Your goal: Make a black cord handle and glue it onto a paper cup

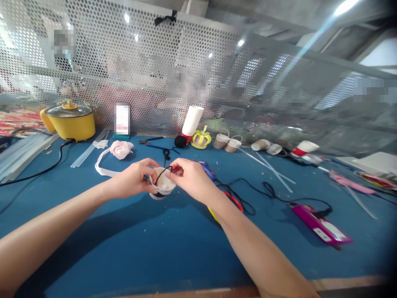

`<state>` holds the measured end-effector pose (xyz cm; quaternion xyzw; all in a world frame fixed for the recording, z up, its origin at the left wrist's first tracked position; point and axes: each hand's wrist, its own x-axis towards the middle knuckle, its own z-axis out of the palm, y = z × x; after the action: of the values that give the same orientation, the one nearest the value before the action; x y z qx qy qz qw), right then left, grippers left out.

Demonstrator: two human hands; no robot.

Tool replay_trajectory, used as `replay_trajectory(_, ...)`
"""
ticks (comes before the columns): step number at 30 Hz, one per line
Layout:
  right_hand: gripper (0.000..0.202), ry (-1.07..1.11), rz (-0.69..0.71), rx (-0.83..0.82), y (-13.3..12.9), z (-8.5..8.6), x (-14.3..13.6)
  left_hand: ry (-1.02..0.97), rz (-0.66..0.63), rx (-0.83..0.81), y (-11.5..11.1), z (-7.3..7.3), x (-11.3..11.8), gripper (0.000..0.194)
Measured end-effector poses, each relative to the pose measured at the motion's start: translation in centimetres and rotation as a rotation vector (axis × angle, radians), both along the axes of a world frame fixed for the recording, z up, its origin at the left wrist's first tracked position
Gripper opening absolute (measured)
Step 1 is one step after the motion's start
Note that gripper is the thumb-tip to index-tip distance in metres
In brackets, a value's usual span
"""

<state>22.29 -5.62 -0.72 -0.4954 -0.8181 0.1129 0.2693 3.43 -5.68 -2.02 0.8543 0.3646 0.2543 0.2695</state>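
A small white paper cup (163, 187) with a black band low on its side is between my hands, its mouth tilted toward me. My left hand (136, 179) is closed on the cup's left rim. At the opposite rim, my right hand (190, 176) pinches a thin black cord (162, 174), which arches over the cup's mouth. Behind the cup, more black cord (166, 155) lies in a small tangle, near a black ball of cord (180, 141). A pale fabric roll (120, 149) trails a white ribbon (104, 169) that passes behind my left forearm.
Beyond my right forearm lie a blue glue gun (207, 169), red-and-yellow handles (234, 200) and a purple power strip (321, 225) with its cable. Along the back stand a yellow electric pot (74, 126), a phone (122, 119), stacked paper cups (194, 118) and small handled cups (233, 145).
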Motion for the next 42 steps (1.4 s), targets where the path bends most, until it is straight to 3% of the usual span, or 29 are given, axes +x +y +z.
replay_trajectory(5, 0.006, 0.035, -0.032, -0.026, 0.0, 1.0, 0.8, -0.019, -0.02, 0.001, -0.1, 0.0, -0.1, 0.006)
replay_trajectory(10, 0.019, -0.089, -0.072, 0.011, -0.2, 1.8, 1.3, -0.012, -0.014, 0.008, -0.2, -0.1, -0.1, 0.005)
replay_trajectory(13, 0.023, -0.13, -0.063, -0.011, -0.3, 1.6, 1.2, -0.014, 0.001, 0.042, -0.3, -0.1, 0.0, 0.005)
replay_trajectory(19, 0.009, -0.128, -0.01, -0.09, -0.2, 0.9, 0.7, -0.016, 0.001, 0.112, -0.7, -0.4, 0.4, 0.005)
replay_trajectory(28, 0.012, -0.211, 0.0, 0.104, -0.3, -0.2, 0.1, 0.018, -0.011, 0.185, -1.7, -0.8, 1.1, 0.008)
replay_trajectory(38, 0.011, -0.191, -0.018, 0.061, -0.3, 0.1, 0.2, -0.02, -0.073, 0.185, -1.3, -0.5, 0.7, 0.006)
replay_trajectory(42, 0.01, -0.172, -0.019, 0.056, -0.3, 0.4, 0.1, -0.047, -0.108, 0.169, -1.1, -0.2, 0.5, 0.014)
